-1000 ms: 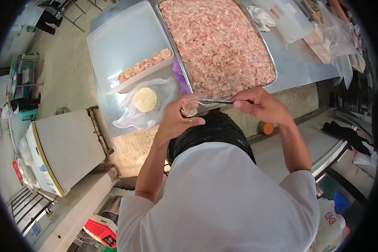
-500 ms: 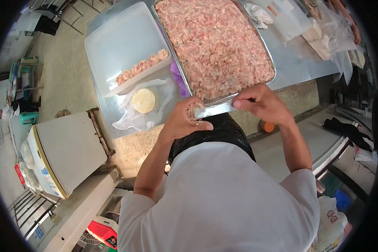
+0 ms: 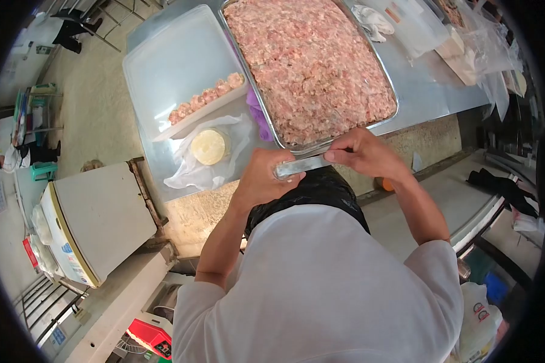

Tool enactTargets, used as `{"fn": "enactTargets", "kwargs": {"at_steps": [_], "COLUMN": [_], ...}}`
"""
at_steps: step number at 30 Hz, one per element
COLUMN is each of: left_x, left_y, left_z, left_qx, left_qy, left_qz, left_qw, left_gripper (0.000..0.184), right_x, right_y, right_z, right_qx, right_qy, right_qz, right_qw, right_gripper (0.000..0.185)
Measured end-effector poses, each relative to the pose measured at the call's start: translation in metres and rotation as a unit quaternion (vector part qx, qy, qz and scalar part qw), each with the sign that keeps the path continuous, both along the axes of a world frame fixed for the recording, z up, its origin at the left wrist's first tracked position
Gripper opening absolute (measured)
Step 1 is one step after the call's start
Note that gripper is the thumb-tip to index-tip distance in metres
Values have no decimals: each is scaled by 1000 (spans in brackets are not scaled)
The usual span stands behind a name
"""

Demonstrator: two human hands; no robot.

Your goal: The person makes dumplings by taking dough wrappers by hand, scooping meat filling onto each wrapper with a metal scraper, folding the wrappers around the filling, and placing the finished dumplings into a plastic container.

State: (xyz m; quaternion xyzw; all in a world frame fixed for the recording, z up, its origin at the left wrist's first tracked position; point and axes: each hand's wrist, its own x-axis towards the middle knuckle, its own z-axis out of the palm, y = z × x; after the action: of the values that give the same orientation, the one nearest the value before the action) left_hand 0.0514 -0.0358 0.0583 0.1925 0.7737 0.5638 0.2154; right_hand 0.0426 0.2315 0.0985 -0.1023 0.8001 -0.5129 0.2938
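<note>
One flat blade (image 3: 307, 166) is resting against the left hand (image 3: 265, 175), whose fingers are curling around a small thing, mostly hidden. The right hand (image 3: 360, 154) is pinching the blade's other end tightly. One tray (image 3: 398, 107) of meat (image 3: 315, 66) is sitting close, probably for easy reach. One round stack (image 3: 209, 147) is lying on one cloth (image 3: 181, 175); about six dumplings (image 3: 209, 95) are lining one box (image 3: 175, 54).
</note>
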Motion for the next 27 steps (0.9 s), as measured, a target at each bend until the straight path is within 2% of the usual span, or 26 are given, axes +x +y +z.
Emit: {"fn": "enactTargets", "kwargs": {"at_steps": [2,4,6,9,11,14,17,20,23,27], "left_x": [3,6,6,4,0,1,1,7,4,5], "left_y": [-3,-2,-2,1,-2,-2,0,7,6,3], "left_z": [-8,-14,-12,-16,-15,-8,-16,-18,-1,-10], "left_qx": [25,86,98,102,67,27,49,75,18,21], "left_qy": [6,-2,-28,-30,-7,-36,21,0,-13,-1], "left_qz": [29,80,111,110,70,52,44,72,19,17], "left_qw": [999,993,989,988,995,998,998,995,1000,1000], "left_gripper": [38,50,62,57,52,41,32,26,23,24], "right_x": [0,-6,-10,-12,-11,-10,-6,-6,0,-6], "right_y": [15,27,33,33,27,18,10,12,-2,10], "right_z": [0,10,14,16,17,15,11,27,19,14], "right_qx": [28,47,67,83,76,59,46,113,40,66], "right_qy": [32,5,-5,4,2,-13,22,52,85,37], "right_qz": [-6,-45,-63,-55,-48,-25,-10,-19,-18,-1], "right_qw": [999,998,996,995,996,998,999,992,995,997], "right_gripper": [30,31,29,26,26,25,30,27,25,23]}}
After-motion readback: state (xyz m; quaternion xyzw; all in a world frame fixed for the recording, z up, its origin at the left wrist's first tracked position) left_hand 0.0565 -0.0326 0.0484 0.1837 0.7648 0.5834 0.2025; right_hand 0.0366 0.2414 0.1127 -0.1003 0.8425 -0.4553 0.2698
